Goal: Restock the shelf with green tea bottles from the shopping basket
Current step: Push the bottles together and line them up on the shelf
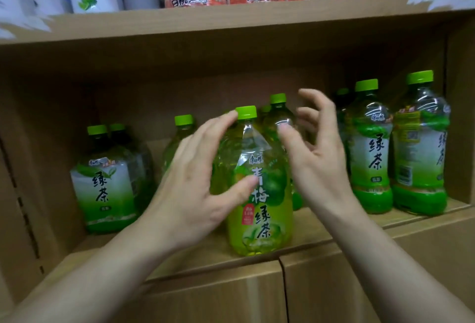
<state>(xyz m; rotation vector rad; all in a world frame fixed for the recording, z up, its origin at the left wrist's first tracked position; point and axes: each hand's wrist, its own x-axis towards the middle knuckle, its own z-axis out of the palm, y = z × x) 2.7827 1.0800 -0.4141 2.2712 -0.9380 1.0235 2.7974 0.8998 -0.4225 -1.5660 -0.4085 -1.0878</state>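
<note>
Green tea bottle (259, 194) upright, shelf (210, 253) front edge. Your left hand (195, 181) spread wide on bottle's left side, thumb over label. Your right hand (316, 147) loose, fingers apart, just right of bottle's shoulder, holding nothing.

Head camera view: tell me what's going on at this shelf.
A person is stocking a wooden shelf. Both hands frame a green tea bottle standing upright at the front edge. The left hand touches its left side with spread fingers. The right hand hovers open beside its neck, not gripping. Other green bottles stand to either side and behind. The shopping basket is not in view.
</note>
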